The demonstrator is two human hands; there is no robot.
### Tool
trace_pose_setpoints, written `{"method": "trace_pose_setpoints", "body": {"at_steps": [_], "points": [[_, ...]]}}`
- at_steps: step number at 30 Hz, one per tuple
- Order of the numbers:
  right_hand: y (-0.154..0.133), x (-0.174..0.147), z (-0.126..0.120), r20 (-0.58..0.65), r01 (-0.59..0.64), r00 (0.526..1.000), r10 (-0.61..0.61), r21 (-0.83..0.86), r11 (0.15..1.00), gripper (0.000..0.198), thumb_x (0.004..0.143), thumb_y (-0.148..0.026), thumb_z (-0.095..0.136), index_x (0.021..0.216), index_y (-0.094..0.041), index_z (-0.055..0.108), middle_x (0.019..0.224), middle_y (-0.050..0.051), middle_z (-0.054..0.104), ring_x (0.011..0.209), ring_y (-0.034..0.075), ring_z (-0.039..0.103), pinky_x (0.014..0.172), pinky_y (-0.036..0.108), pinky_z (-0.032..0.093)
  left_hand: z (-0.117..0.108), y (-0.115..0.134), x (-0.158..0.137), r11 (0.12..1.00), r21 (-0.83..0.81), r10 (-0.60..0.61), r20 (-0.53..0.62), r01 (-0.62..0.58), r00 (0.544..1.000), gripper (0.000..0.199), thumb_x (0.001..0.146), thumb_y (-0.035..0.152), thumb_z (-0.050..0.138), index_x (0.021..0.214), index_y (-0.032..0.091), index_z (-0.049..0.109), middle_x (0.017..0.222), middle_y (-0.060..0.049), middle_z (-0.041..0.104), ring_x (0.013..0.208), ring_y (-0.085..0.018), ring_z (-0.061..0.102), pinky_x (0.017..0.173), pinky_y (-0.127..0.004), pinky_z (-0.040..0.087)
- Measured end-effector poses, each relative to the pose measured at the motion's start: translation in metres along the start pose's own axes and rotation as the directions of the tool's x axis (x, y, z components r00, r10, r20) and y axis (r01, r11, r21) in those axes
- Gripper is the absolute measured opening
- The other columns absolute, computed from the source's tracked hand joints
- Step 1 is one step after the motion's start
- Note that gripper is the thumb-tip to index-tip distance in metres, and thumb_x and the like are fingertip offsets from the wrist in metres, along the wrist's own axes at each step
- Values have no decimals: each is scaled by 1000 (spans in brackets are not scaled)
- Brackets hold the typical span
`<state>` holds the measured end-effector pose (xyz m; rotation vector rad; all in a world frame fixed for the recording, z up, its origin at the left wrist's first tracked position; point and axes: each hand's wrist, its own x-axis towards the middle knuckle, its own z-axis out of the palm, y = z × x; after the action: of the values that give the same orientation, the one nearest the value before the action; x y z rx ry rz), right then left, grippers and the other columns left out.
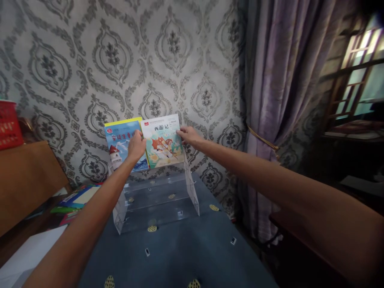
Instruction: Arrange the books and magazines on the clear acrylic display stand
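Note:
A pale green and white picture-cover book (163,150) is held upright between my two hands at the back of the rack. My left hand (137,146) pinches its left edge, and my right hand (188,135) grips its right edge. Left of it stands a blue book (121,138) with a yellow edge, partly covered by my left hand. Both books are at the top rear of a clear tiered rack (159,208) with white side panels. The rack's lower tiers hold nothing that I can see.
The rack stands on a dark blue-grey patterned table cover (192,256) against a wallpapered wall. To the left are a stack of books (81,197), a white box (33,254), a wooden cabinet (30,180) and a red basket (9,124). A purple curtain (276,100) hangs at right.

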<state>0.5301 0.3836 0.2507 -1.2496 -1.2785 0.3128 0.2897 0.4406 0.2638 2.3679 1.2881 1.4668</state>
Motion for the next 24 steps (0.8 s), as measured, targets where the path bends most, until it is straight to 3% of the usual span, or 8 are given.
{"method": "trace_pose_setpoints", "body": {"at_steps": [7, 12, 17, 24], "points": [[-3, -5, 0, -37, 26, 999, -29, -61, 998, 19, 83, -26, 68, 68, -20, 59, 59, -3, 54, 54, 11, 51, 44, 18, 44, 0, 0, -1, 998, -69, -6, 26, 8, 1000, 21, 81, 12, 58, 97, 24, 51, 86, -4, 68, 86, -24, 65, 74, -30, 44], [-8, -7, 1, -43, -5, 999, 0, -131, 991, 19, 86, -26, 67, 69, -19, 59, 61, -2, 54, 55, 11, 52, 43, 16, 43, 0, 2, -3, 999, 50, 12, 25, -13, 1000, 20, 85, 15, 55, 102, 24, 51, 87, -4, 68, 89, -24, 67, 77, -31, 45], [-13, -10, 4, -33, -62, 998, 56, -241, 969, 13, 92, -24, 59, 86, -15, 67, 75, 2, 63, 64, 12, 57, 49, 16, 47, -2, 7, -6, 973, 230, -14, 45, 4, 999, 23, 89, 18, 51, 112, 21, 51, 96, -8, 69, 100, -27, 66, 82, -35, 47], [-17, -19, 3, -17, -110, 994, 110, -313, 943, 17, 94, -23, 56, 90, -14, 69, 84, 3, 66, 68, 12, 59, 54, 17, 50, -1, 7, -10, 956, 291, 4, 63, -22, 998, 28, 91, 19, 51, 119, 19, 47, 103, -11, 70, 105, -28, 67, 84, -35, 48]]}}
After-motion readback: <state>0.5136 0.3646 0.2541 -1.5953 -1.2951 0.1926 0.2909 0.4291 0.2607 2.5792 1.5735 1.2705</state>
